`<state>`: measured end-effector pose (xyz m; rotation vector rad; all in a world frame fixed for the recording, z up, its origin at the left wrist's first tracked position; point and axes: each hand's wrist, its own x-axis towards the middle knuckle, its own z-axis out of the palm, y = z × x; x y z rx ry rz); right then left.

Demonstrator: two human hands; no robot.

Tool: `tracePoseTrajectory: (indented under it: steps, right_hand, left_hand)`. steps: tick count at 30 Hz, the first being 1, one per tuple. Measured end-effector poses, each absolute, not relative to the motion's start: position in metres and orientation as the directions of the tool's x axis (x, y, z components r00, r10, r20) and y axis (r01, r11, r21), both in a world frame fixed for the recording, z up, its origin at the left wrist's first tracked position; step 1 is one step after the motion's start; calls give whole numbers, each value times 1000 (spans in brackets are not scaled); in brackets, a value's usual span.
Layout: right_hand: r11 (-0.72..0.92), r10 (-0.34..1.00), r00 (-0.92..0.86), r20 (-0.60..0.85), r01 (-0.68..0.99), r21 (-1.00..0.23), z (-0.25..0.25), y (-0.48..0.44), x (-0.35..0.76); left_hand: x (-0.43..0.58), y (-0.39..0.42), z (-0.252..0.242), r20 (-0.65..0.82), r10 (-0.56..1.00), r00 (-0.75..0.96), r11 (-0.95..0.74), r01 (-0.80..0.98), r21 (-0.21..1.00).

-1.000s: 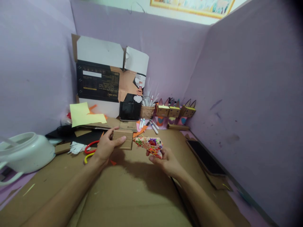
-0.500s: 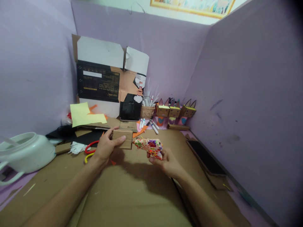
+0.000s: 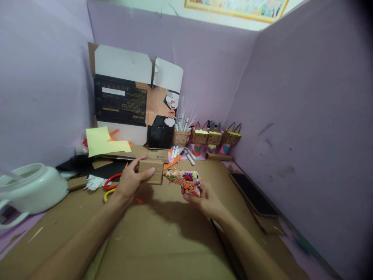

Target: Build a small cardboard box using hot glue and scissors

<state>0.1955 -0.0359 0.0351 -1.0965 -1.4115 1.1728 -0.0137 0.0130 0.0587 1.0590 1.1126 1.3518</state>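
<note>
My left hand (image 3: 131, 179) grips a small brown cardboard box (image 3: 155, 172), thumb on the near face and fingers behind it. A glue gun (image 3: 183, 178) with a floral pattern and a small red light is in my right hand (image 3: 205, 198), its fingers wrapped round the handle. The nozzle points left and sits at the box's right edge; whether it touches cannot be made out. From beneath my right wrist a dark cord (image 3: 220, 241) runs toward me. Below both hands lies a large cardboard sheet (image 3: 154, 241).
Scissors with red and yellow handles (image 3: 109, 182), crumpled tissue (image 3: 95, 182) and a white pot (image 3: 37, 190) are on the left. A basket of markers (image 3: 182, 137) and cardboard animal figures (image 3: 215, 138) stand behind. A dark phone or tablet (image 3: 253, 194) lies right.
</note>
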Motion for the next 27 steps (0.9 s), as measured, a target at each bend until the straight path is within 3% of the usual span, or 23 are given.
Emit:
tracePoseTrajectory:
  steps: [27]
  right_hand:
    - [134, 988, -90, 128, 64, -989, 38, -35, 195]
  left_hand:
    - [-15, 12, 56, 7, 1000, 3, -6, -132, 991]
